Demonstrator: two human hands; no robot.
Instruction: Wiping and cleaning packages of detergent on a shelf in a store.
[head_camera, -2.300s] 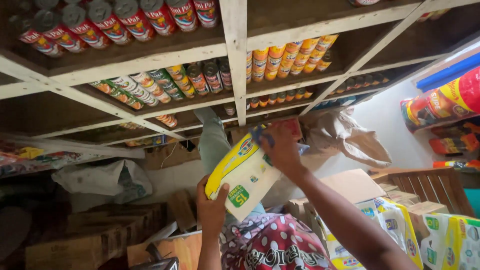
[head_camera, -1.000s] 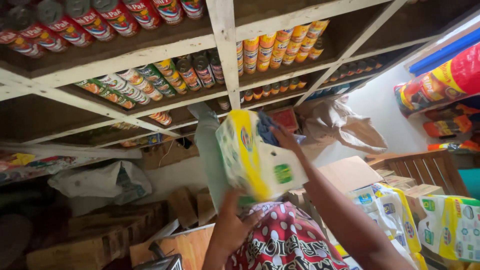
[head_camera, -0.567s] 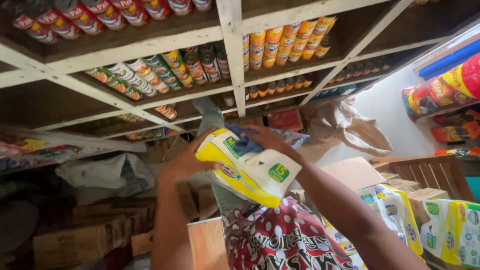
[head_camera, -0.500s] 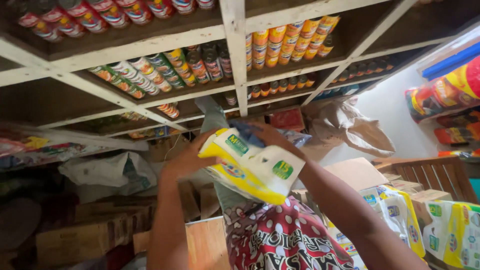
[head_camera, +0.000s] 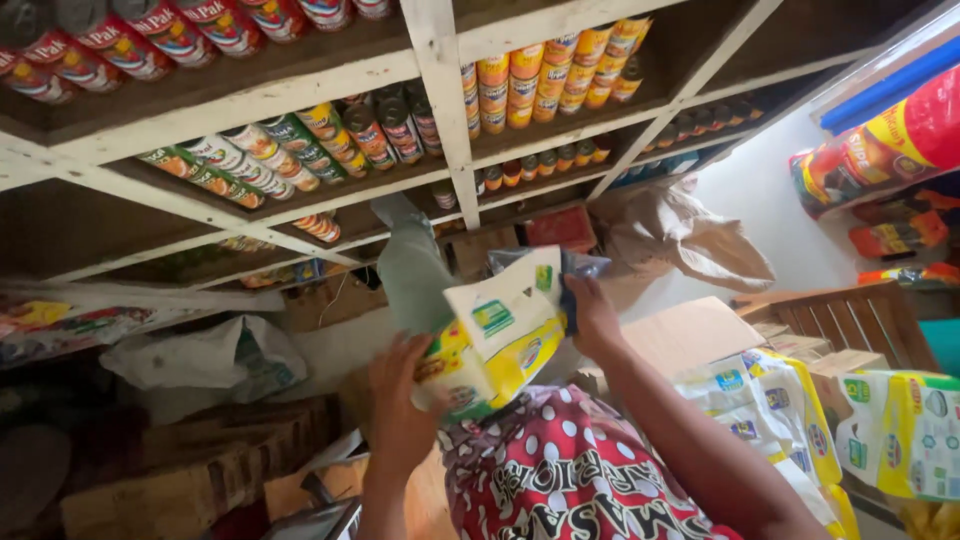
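Observation:
I hold a white and yellow soft packet (head_camera: 500, 335) with green marks in front of the shelves. My left hand (head_camera: 400, 405) grips its lower left end from below. My right hand (head_camera: 592, 315) holds its upper right end, where a bluish plastic flap sticks out. Under the packet lies a red cloth with white dots and letters (head_camera: 560, 470).
White wooden shelves (head_camera: 440, 100) carry rows of cans (head_camera: 350, 125) above. A beige sack (head_camera: 690, 235) hangs at the right. White and yellow packs (head_camera: 790, 420) are stacked at lower right. Cardboard boxes (head_camera: 190, 470) and a plastic bag (head_camera: 210, 355) sit at left.
I have turned the packet over between my hands and lowered it a little. My left hand moved from its side to beneath its lower end.

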